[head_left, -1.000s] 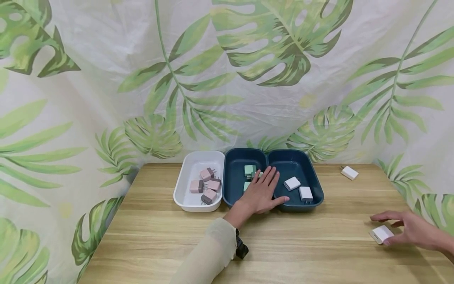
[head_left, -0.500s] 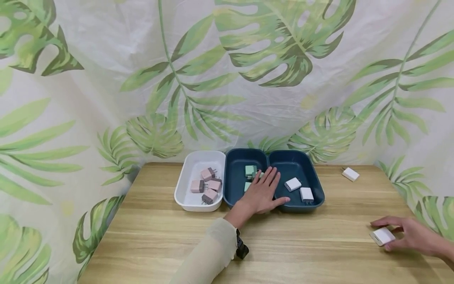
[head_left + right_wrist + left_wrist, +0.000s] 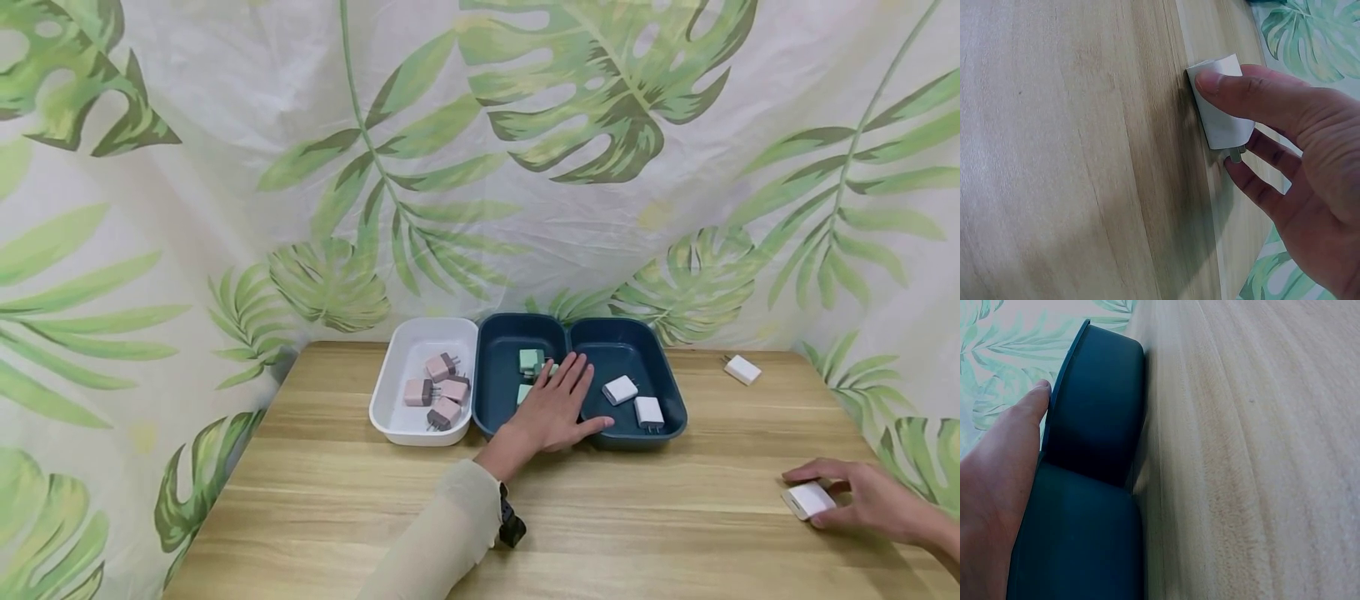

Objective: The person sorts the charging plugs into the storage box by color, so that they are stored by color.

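My right hand pinches a white wall charger at the right side of the table. In the right wrist view, the thumb lies across the charger, its metal prongs point toward the palm, and the other fingers are behind it. With fingers spread straight, my left hand lies over the adjoining rims of the middle blue tray and the right blue tray. The right tray contains two white chargers. Green chargers sit in the middle tray, partly hidden by the left hand.
A white tray with several pink chargers stands left of the blue trays. Another white charger lies at the table's back right. Behind the wooden table hangs a leaf-patterned cloth.
The right hand's fingers have closed in on the white charger, which has shifted very slightly. The left hand has stayed on the blue trays.
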Demonstrator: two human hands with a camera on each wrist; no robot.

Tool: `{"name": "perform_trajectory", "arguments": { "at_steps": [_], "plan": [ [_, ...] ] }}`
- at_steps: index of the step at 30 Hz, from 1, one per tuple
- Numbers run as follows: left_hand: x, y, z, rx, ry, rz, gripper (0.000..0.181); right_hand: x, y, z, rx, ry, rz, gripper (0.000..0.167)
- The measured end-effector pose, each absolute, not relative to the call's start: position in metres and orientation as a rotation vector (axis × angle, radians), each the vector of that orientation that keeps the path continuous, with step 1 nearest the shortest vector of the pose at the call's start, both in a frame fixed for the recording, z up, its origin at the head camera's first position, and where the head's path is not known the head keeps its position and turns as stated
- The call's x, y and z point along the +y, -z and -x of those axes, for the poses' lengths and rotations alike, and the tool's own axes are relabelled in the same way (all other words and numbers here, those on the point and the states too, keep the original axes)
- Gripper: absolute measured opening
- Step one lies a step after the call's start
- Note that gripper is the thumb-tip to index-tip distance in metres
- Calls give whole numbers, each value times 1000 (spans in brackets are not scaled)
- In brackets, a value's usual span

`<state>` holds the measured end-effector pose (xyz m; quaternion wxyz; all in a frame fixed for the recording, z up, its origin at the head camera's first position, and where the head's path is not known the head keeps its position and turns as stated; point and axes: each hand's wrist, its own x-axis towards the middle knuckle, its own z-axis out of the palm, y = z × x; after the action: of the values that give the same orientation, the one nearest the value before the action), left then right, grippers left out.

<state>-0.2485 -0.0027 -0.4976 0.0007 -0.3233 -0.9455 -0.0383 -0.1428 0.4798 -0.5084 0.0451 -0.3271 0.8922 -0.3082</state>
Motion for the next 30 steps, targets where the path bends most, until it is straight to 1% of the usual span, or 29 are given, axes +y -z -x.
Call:
{"name": "perform_trajectory", "arguments": {
  "at_steps": [6,13,21,30],
  "plan": [
    [-3,497,248,-2966,139,1015,93,477,508,145,2739,884,1002,48],
    [-1,499,248,-2964,151,1020,94,474,508,147,2708,921,967,42],
    [0,500,246,-2968,145,1015,94,468,508,151,2758,963,986,41],
    [-3,501,248,-2947,135,998,94,455,499,163,2793,957,955,38]
  ]
}}
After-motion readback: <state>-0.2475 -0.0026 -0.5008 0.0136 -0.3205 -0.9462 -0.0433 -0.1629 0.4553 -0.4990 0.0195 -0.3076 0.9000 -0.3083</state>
